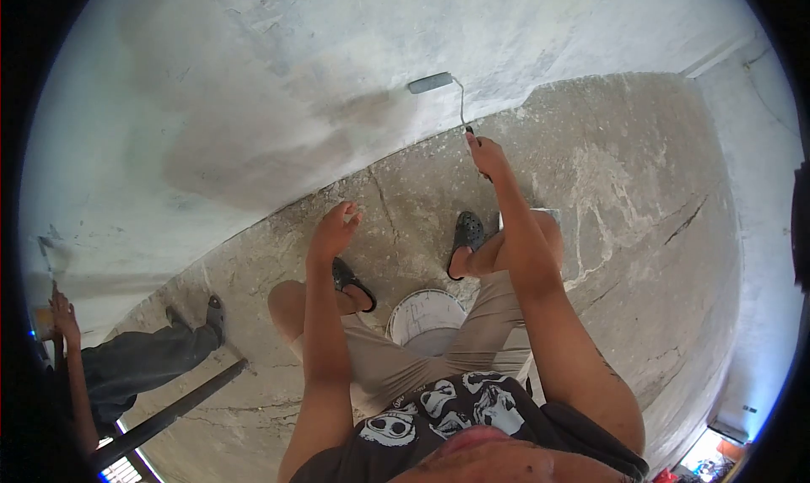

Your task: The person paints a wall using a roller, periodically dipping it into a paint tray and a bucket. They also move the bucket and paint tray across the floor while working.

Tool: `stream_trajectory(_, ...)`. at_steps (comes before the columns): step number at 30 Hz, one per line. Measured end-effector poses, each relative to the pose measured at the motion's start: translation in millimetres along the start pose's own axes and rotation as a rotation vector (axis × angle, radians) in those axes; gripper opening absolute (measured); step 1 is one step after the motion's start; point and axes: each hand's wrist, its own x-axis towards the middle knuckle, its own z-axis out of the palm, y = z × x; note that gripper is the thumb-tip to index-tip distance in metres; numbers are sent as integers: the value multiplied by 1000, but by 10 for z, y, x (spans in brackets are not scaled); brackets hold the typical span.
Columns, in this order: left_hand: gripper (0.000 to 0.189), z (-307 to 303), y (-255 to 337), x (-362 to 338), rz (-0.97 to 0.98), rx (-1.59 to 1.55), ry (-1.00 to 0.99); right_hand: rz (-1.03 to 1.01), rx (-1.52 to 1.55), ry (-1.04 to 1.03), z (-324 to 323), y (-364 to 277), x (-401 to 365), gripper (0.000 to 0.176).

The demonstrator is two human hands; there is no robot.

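Note:
My right hand (pixel 487 156) is wrapped round the handle of a paint roller. The grey roller (pixel 431 83) lies against the pale wall (pixel 354 27), low down near where it meets the floor. My left hand (pixel 339 230) is held in the air over the floor with its fingers loosely curled and apart, and nothing shows in it. Between my legs stands a round white bucket (pixel 428 313), partly hidden by my shorts. Darker, damp-looking patches show on the wall left of the roller.
Another person in dark trousers (pixel 148 365) stands at the left, one hand (pixel 64 316) near the wall. A dark pole (pixel 181 411) slants over the cracked concrete floor (pixel 624 196). A second wall (pixel 742 188) rises at the right. Small items lie at the lower right.

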Motion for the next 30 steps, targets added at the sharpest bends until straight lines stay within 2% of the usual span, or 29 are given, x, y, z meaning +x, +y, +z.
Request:
stream_trajectory(5,40,16,1,-18,-1,-16,29,-94,-74,51,158,125,176,56)
stream_trajectory(9,42,14,42,-36,-37,36,-4,-91,-113,37,106,68,274,59)
stream_trajectory(11,43,8,22,-32,-7,-10,7,62,-218,-135,156,-17,411,62)
stream_trajectory(15,44,-54,59,-52,-41,34,-2,85,-178,-126,481,129,660,63)
stream_trajectory(18,45,-28,-6,-38,-52,-18,8,103,-269,-224,745,326,905,56)
stream_trajectory(20,45,-64,80,-45,-63,-5,-23,138,-150,-212,931,482,1070,50)
stream_trajectory(24,45,-57,77,-50,-51,20,-34,139,-131,-187,1353,824,1340,40)
stream_trajectory(26,44,-88,164,-74,-82,12,-43,113,-147,-107,1449,864,1348,33)
stream_trajectory(30,44,-116,176,-99,-70,8,-44,144,-257,-199,1328,748,1377,26)
